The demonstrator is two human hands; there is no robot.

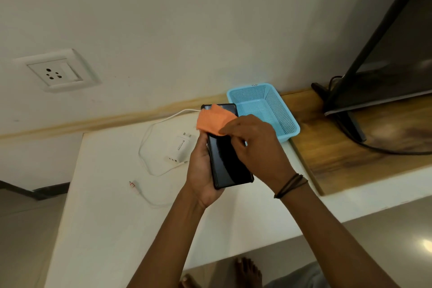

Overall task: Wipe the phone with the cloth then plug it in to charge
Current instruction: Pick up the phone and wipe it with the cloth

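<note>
Left hand (202, 170) grips phone (228, 161); right hand (254, 145) pinches cloth (214, 119); white counter (105, 194), wall socket (55, 72).

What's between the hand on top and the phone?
In the head view, the orange cloth lies between the right hand and the phone.

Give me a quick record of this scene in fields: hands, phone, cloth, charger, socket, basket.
left hand: holds the phone from below
right hand: presses the cloth on the screen
phone: dark screen up, no cable in view at it
cloth: orange, on the phone's far end
charger: white, lying on the counter, unplugged
socket: on the wall, nothing in it
basket: blue, beside the phone
</note>
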